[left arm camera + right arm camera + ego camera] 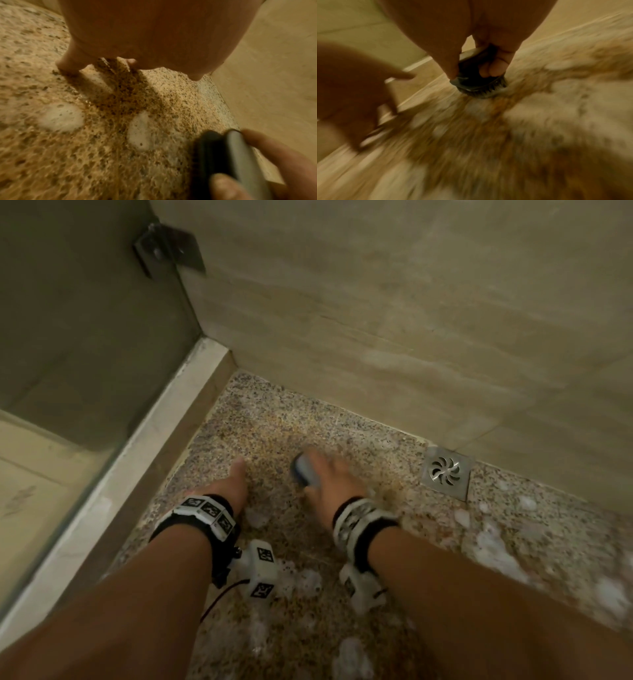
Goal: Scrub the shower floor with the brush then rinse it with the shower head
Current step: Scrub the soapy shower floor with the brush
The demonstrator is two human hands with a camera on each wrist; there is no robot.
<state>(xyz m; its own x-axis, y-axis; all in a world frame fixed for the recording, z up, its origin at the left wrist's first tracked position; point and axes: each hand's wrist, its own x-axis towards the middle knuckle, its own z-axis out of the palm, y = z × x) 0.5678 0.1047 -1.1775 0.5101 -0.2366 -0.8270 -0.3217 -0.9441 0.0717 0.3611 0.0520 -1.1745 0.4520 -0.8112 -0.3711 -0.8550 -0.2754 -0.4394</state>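
Gripping bristled brush (306, 470) on speckled floor (239, 419)

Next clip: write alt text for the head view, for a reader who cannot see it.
A person's right hand grips a grey scrub brush against the speckled shower floor near the corner, while the left hand rests fingers-down beside it. White foam patches lie to the right, and a square metal drain sits by the beige tiled wall.

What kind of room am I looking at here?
Most likely a shower stall in a bathroom. A square metal floor drain sits by the tiled wall, patches of soap foam lie on the speckled stone floor, and a glass panel closes the side.
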